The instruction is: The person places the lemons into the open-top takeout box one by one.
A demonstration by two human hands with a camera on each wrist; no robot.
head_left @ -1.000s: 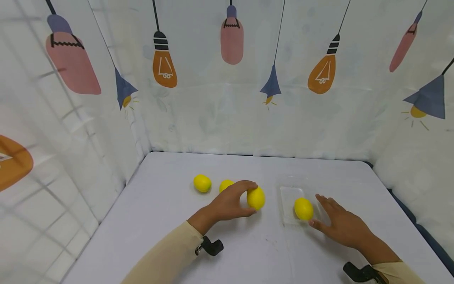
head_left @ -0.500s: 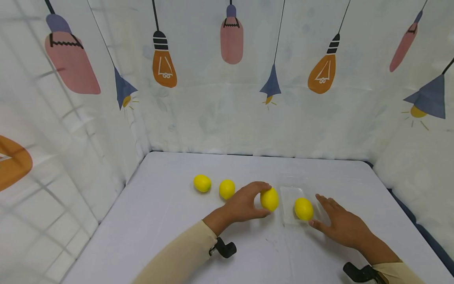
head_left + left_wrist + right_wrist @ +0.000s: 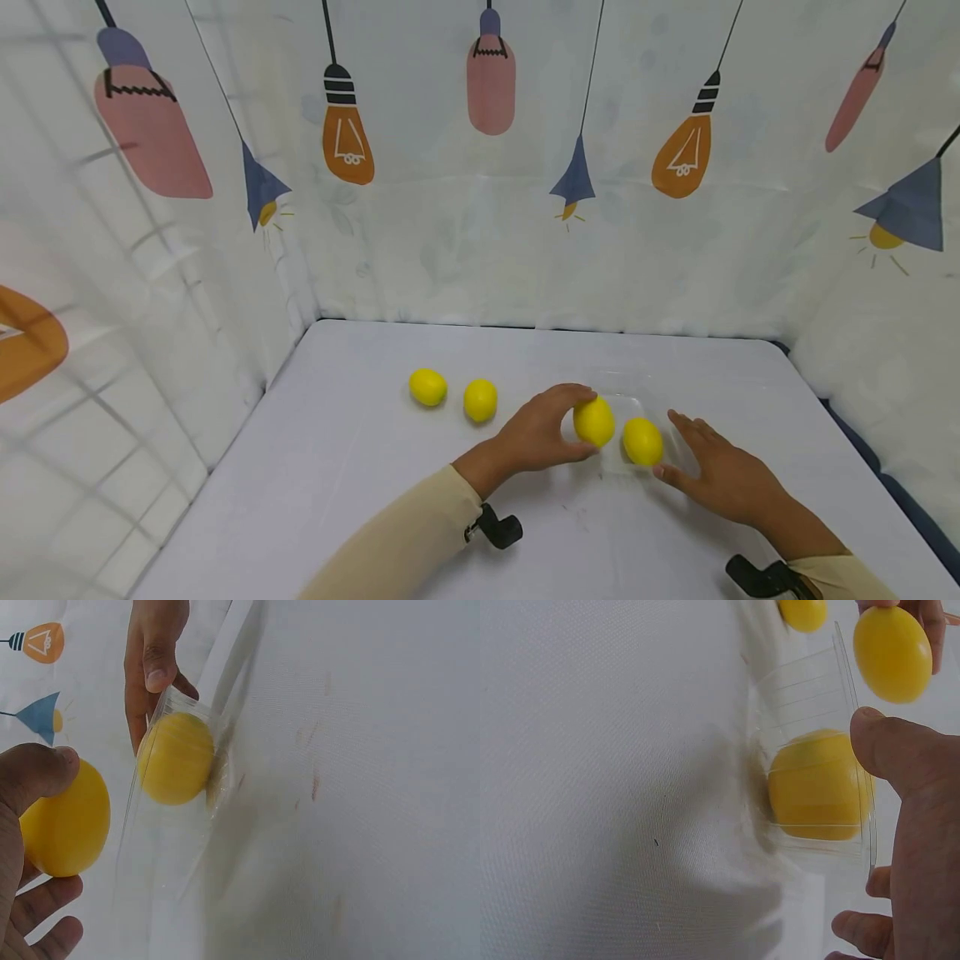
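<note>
Between its thumb and fingertips, my left hand grips a yellow lemon, raised over the left side of a clear plastic container. Another lemon sits inside that container, seen through its ribbed wall in the right wrist view. My right hand is spread at the container's right side, its fingers straight and its thumb by the rim. Whether the thumb presses the rim I cannot tell. In the left wrist view, the held lemon is apart from the container.
Two more lemons lie on the white table left of the container, one farther left and one nearer. White curtains printed with lamps stand behind and beside the table. Each wrist wears a black camera mount.
My left hand has carried the lemon rightward, from left of the container to over its left part. The nearer loose lemon is now fully in sight. My right hand has stayed put.
</note>
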